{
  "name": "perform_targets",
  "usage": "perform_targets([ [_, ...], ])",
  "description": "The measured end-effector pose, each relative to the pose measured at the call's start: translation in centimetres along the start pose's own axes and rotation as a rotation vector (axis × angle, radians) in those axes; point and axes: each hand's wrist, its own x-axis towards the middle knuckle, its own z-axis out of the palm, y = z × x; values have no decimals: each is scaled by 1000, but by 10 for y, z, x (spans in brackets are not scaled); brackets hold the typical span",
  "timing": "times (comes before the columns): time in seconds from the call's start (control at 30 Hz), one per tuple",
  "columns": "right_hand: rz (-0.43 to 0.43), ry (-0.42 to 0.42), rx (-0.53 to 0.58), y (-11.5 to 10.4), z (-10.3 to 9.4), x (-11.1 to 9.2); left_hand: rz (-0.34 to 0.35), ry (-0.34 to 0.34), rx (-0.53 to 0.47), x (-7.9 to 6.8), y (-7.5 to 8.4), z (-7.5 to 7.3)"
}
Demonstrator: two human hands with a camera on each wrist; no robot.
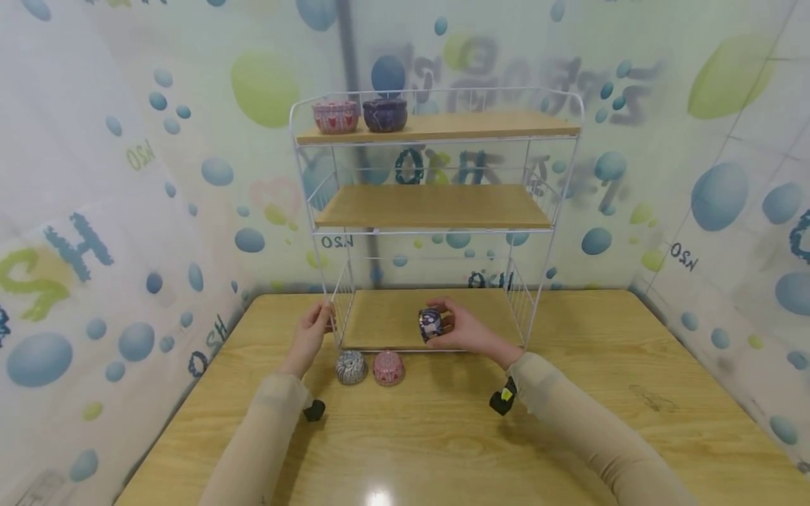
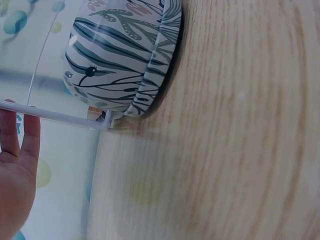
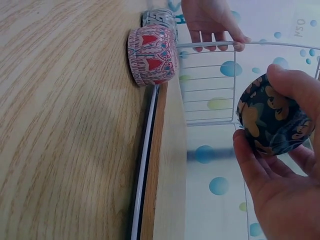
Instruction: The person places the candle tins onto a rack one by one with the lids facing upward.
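The dark tin [image 1: 430,325], patterned with pale shapes, is just below and right of the centre of the head view, tilted, in front of or over the bottom shelf [image 1: 380,313]; which of the two is hard to tell. The right hand [image 1: 465,329] grips it between thumb and fingers. Left of it, the left hand [image 1: 311,327] has its fingers curled round the front left post of the white rack [image 1: 319,260]. Low in the frame, between the hands, a grey tin [image 1: 351,367] and a pink tin [image 1: 388,368] sit side by side on the table [image 1: 418,443], wide rims down, just before the rack. On the top shelf [image 1: 474,125], toward the upper left, stand a red-and-pink tin [image 1: 336,117] and a purple tin [image 1: 385,115]. The middle shelf [image 1: 436,205] lies between. Behind hangs a wall covering [image 1: 209,84] with blue and green bubbles.
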Motion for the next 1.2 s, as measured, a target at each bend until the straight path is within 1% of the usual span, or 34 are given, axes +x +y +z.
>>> perform_targets([
  [0.07, 3, -3, -13, 0, 0, 1, -1, -7, -20, 0, 1, -1],
  [0.17, 12, -3, -30, 1, -1, 0, -14, -20, -19, -4, 12, 0],
  [0.23, 17, -3, -40, 0, -1, 0, -2, -18, -20, -5, 12, 1],
  [0.3, 15, 1, -50, 1, -1, 0, 4, -12, -6, -5, 12, 1],
  [0.4, 3, 9, -96, 1, -1, -1, 21, 1, -4, -2, 1, 0],
  [0.53, -17, 27, -163, 0, -1, -1, 15, 3, 0, -2, 0, 1],
  [0.6, -19, 34, -172, -1, -2, -2, 21, 3, 1, -2, 1, 1],
  [0.87, -9, 30, -142, -2, -1, -1, 40, 2, -10, -2, 0, 1],
  [1.03, 6, 20, -121, -2, -1, -2, 14, 7, -7, -1, 0, 1],
  [1.1, 14, 18, -106, -3, -1, -3, 5, 6, -20, -1, 2, 1],
  [1.2, 24, 18, -84, -4, 0, -3, 13, -5, -23, -4, 10, 1],
])
